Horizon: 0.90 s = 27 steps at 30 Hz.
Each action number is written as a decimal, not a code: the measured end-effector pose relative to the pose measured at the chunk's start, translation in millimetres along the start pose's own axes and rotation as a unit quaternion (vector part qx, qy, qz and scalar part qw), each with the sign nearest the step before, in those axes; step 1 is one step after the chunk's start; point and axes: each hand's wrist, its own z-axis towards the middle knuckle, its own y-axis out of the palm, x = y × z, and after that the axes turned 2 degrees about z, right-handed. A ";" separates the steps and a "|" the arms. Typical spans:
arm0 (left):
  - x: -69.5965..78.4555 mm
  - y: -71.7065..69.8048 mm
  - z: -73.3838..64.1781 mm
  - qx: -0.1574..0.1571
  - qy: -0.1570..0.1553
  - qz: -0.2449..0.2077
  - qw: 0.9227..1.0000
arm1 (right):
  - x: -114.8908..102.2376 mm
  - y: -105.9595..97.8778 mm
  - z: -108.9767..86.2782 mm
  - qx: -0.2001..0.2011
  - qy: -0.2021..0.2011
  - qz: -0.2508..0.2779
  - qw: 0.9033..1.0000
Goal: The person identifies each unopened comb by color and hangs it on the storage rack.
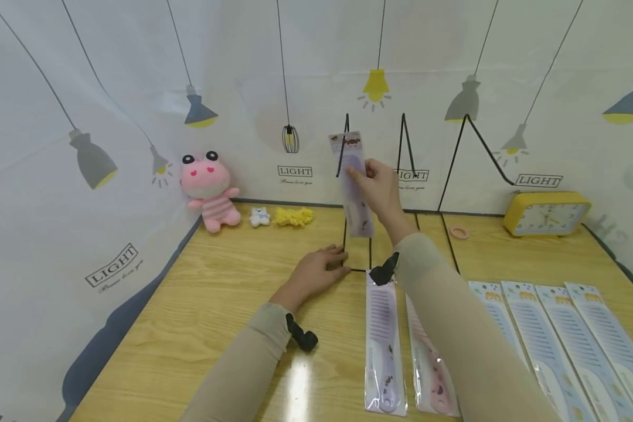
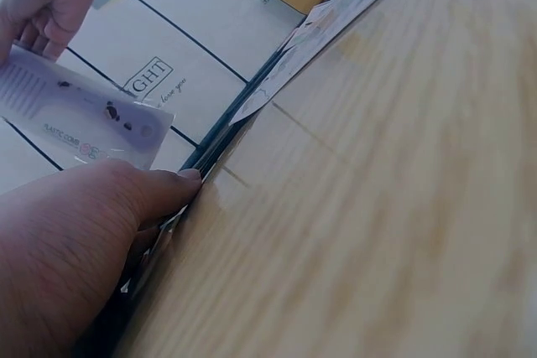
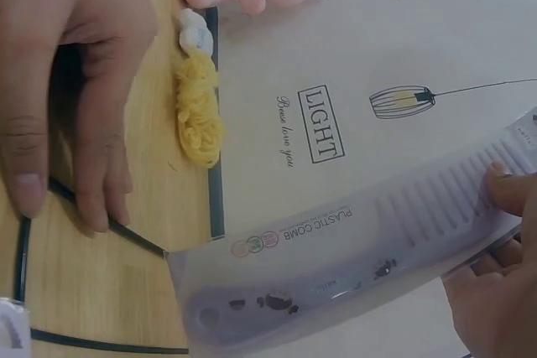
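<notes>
My right hand (image 1: 381, 190) pinches a purple plastic comb (image 1: 356, 214) in a clear packet, thumb on its front face. The packet hangs upright, its printed top overlapping the arm of the leftmost black wire stand (image 1: 358, 270). In the right wrist view the packaged comb (image 3: 336, 278) shows its handle end and teeth. My left hand (image 1: 316, 272) rests on the table with fingertips at that stand's base wire. Below the stand lie another packaged purple comb (image 1: 383, 346) and a pink one (image 1: 431, 369), partly hidden by my right forearm.
Two more wire stands (image 1: 408, 140) rise to the right. Several packaged blue combs (image 1: 554, 328) lie at the right. Along the back are a pink plush toy (image 1: 211, 187), a small white bear (image 1: 260, 217), yellow yarn (image 1: 293, 217), a pink ring (image 1: 459, 232) and a yellow clock (image 1: 548, 214).
</notes>
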 end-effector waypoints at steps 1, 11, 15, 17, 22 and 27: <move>0.2 0.1 0.0 -0.001 -0.001 0.002 1.000 | -1.0 -0.3 2.2 -0.001 0.004 -0.004 1.000; 3.0 -1.0 0.2 -0.006 -0.003 0.014 1.000 | -5.9 -5.2 13.7 -0.023 0.026 -0.025 0.999; 2.7 -0.6 -0.9 -0.006 0.000 0.014 1.000 | -4.6 -6.6 11.7 -0.027 0.024 -0.032 0.999; 2.7 -0.6 -1.3 -0.006 0.001 0.011 1.000 | -3.5 -7.0 10.7 -0.028 0.020 -0.028 0.999; 1.8 -0.7 -1.0 -0.002 0.000 0.007 1.000 | 2.0 -8.3 8.6 -0.037 0.010 -0.025 0.999; 0.7 -0.4 -0.1 -0.001 0.007 0.006 1.000 | 7.1 -12.2 3.5 -0.031 -0.002 -0.041 0.999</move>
